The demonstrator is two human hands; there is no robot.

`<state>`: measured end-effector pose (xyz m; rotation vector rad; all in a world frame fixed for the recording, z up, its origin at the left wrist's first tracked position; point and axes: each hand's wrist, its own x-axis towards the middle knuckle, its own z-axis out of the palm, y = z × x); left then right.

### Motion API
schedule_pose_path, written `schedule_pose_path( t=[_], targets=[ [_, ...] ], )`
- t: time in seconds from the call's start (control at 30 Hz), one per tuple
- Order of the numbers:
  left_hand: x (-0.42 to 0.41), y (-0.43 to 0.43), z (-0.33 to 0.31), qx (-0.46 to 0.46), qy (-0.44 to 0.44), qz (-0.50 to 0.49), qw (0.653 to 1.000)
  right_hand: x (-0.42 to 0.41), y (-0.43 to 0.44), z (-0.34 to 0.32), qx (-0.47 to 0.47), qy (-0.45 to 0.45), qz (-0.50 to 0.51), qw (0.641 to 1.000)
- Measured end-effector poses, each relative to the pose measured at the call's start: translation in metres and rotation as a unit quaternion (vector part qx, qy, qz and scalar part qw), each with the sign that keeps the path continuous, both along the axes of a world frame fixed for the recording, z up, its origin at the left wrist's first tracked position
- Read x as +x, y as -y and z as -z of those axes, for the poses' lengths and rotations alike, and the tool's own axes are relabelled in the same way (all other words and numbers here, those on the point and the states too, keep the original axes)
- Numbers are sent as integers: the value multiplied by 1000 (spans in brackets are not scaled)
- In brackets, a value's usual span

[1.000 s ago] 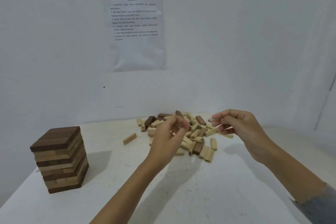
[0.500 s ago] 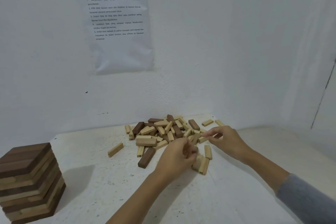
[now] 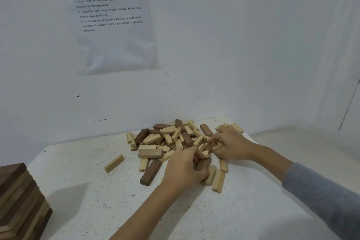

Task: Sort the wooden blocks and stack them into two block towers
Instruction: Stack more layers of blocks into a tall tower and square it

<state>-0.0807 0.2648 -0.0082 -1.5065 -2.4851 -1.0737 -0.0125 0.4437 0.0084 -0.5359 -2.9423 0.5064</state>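
Observation:
A loose pile of light and dark wooden blocks [image 3: 171,138] lies on the white table [image 3: 87,191] near the back wall. A finished tower of alternating dark and light layers [image 3: 19,200] stands at the left edge, partly cut off. My left hand [image 3: 185,169] sits at the pile's near edge, fingers curled round a dark block [image 3: 203,162] that is mostly hidden. My right hand [image 3: 231,144] is on the pile's right side; its index finger and thumb pinch a brownish block [image 3: 211,145]. A long dark block [image 3: 151,172] lies just left of my left hand.
One light block [image 3: 114,163] lies alone left of the pile. Two light blocks [image 3: 218,181] lie by my left hand. White walls close the back and right, with a printed sheet [image 3: 113,19] taped up. Bare tabletop lies between the tower and the pile.
Both hands have dropped from above the pile into it and closed on blocks. The view has shifted right and closer, pushing the tower toward the left edge.

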Motion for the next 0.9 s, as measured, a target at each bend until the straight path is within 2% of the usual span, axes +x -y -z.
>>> schedule_pose_path(
  t=[0.13, 0.4, 0.6, 0.67, 0.77, 0.9],
  targets=[
    [-2, 4, 1, 17, 67, 12, 998, 2, 1, -4, 49, 7, -33, 998],
    [-3, 16, -22, 117, 240, 50, 963, 12, 12, -2, 4, -38, -69, 997],
    [-9, 23, -29, 148, 329, 33, 932, 17, 12, 2, -186, -110, -45, 975],
    [-13, 24, -32, 161, 369, 13, 915, 20, 12, -5, -274, -133, -55, 951],
    [-26, 21, -31, 171, 440, -19, 882, 20, 11, -15, -410, -193, -34, 891],
    [-37, 13, -37, 195, 495, -25, 846, 5, 8, -20, -611, -269, 11, 744]
  ],
)
